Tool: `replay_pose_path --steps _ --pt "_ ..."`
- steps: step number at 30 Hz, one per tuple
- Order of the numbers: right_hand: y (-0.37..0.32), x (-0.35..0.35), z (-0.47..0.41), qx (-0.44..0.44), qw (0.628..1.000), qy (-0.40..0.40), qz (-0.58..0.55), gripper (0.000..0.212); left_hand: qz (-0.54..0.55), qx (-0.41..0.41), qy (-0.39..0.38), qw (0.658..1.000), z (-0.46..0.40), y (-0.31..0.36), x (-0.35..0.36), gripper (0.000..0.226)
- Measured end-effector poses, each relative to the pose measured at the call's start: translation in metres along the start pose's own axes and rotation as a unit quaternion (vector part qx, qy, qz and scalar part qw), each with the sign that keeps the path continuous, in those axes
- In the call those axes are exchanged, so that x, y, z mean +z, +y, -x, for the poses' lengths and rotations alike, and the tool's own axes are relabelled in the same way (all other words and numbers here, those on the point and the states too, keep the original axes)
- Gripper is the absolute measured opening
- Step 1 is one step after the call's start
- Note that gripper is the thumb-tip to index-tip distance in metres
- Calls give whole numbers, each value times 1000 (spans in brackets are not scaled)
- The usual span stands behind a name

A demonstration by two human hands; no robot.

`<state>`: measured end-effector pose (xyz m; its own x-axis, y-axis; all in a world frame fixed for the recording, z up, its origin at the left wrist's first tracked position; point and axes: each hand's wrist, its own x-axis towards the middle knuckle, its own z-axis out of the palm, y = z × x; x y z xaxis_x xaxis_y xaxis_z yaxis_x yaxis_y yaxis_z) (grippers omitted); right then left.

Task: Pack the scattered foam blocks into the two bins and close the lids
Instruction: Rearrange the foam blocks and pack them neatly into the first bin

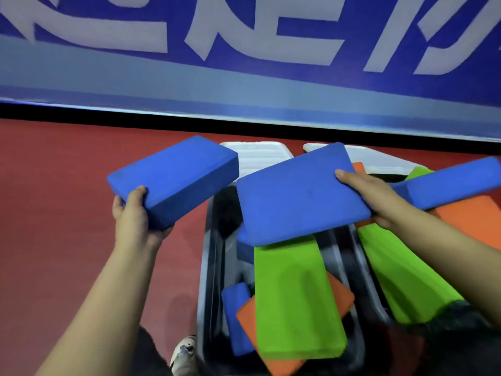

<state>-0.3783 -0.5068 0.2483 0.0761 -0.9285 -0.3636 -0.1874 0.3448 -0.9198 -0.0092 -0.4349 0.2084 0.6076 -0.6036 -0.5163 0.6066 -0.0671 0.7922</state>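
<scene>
Above two dark bins on a red floor, my left hand [135,215] clamps the near corner of a blue foam block [173,177], thumb on top and fingers curled beneath, holding it in the air at about ten o'clock from the left bin [214,267]. My right hand [371,196] grips the right edge of a second blue block [301,194], thumb pressed on its top face, the slab tilted over the left bin's far end.

Below it, in that bin, a green block [295,302] lies lengthwise on an orange block [339,297], with a smaller blue piece [235,316] wedged at eight o'clock against the bin wall. My right forearm crosses the right bin [371,291] and hides part of its contents; there a second green block [401,275] leans at an angle, another orange block [471,221] sits at two o'clock, and a third blue block [455,180] juts out toward the frame's right edge.

Both white lids [257,156] stand open at twelve o'clock, behind the bins. A blue banner [244,50] with large pale lettering (partly cut off) fills the background. A shoe [184,354] shows at six o'clock, just beside the left bin.
</scene>
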Motion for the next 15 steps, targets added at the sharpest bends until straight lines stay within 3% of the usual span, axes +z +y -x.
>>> replay_pose_path --steps 4,7,9,12,15 --pt "29 -15 33 212 971 -63 -92 51 -1 -65 -17 998 7 -4 -18 65" --pt "58 -10 57 300 945 -120 59 49 7 -97 -6 995 7 -8 -28 62" --pt "69 -7 69 317 920 -145 183 54 0 -105 -4 994 5 -12 -29 61" --pt "58 -8 69 275 918 -153 243 52 -23 -110 -7 994 3 -19 -21 58" --pt "37 -10 52 239 895 -160 340 80 -45 -119 -15 992 1 -26 -8 56"
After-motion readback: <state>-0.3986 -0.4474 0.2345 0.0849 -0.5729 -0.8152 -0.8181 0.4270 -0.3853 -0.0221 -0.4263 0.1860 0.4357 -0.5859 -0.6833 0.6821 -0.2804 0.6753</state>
